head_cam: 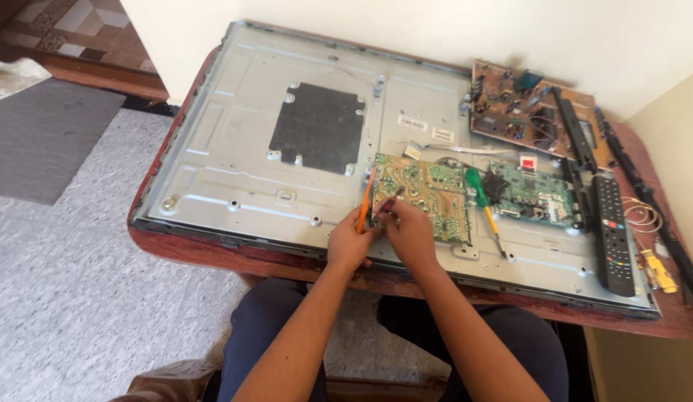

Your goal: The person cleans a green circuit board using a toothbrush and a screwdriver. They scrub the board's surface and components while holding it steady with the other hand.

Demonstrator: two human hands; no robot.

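Left hand [349, 242] pinches an orange tool [366, 201]; right hand [409, 232] pinches a probe — either tip could slip (judging) across the green board [428, 197] just beyond the grip.

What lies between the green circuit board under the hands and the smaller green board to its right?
A green-handled screwdriver lies there on the metal back panel, seen in the head view.

Both hands meet at the near-left corner of a green circuit board [424, 195] lying on the metal back of a flat screen [234, 171]. The left hand [349, 243] grips an orange-handled tool [366, 201]; the right hand [410, 232] pinches a small dark tool [392, 197] against the board. A green-handled screwdriver [480, 199] and a black remote [611, 232] lie to the right.
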